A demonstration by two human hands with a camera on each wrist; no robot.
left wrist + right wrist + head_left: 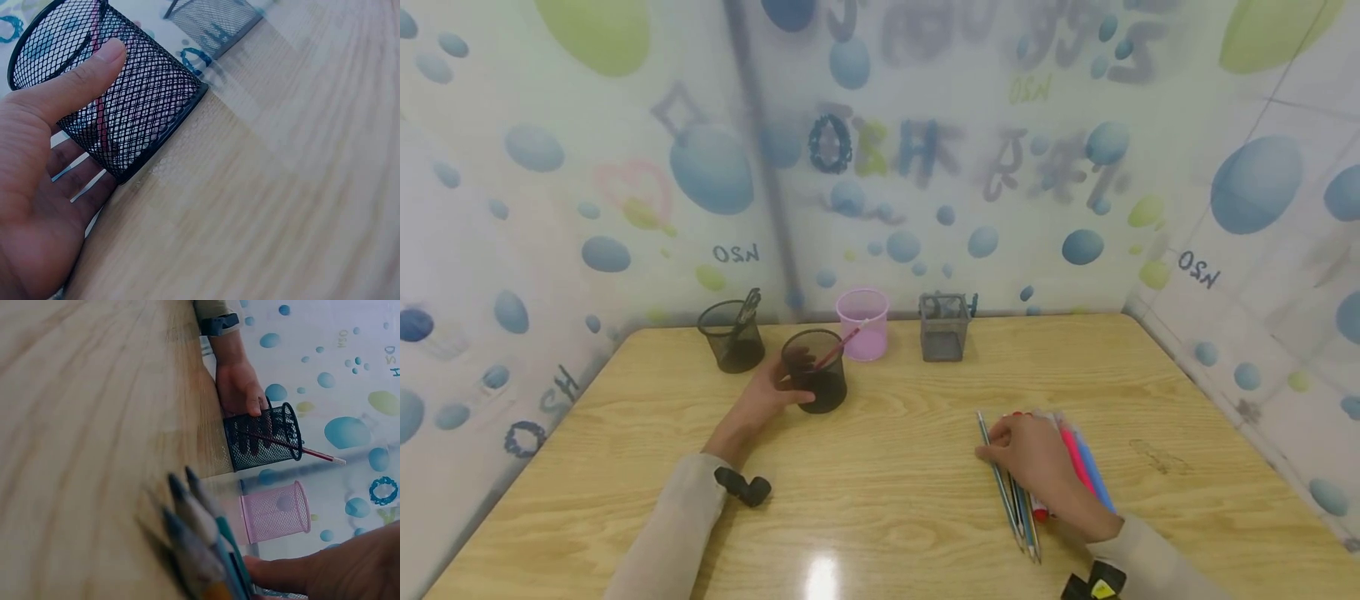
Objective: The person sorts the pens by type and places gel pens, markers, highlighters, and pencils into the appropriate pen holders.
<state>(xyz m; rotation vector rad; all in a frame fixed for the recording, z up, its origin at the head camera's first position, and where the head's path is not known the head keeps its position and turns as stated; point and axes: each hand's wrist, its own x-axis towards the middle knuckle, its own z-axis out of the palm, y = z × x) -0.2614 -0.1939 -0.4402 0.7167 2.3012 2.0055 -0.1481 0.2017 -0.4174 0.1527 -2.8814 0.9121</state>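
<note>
My left hand [769,390] holds the side of a black mesh pencil cup [826,387], with thumb in front and fingers spread behind. The cup stands upright on the table and contains one red pencil [852,335]. At the right, my right hand [1037,458] pinches a blue-green pencil [1004,492] between thumb and fingers. Several more pencils [1032,533] lie beside it, their sharpened tips [187,519] large in the right wrist view. Partly hidden under that hand are a red-capped marker [1040,510], a pink pen [1077,458] and a blue pen [1096,475].
Behind the held cup stand a pink mesh cup [865,337] and a square grey mesh holder [943,337] with something dark at its rim. Farther left is another black mesh cup [737,350] containing dark items. A patterned wall covering [895,275] borders the wooden table [880,483].
</note>
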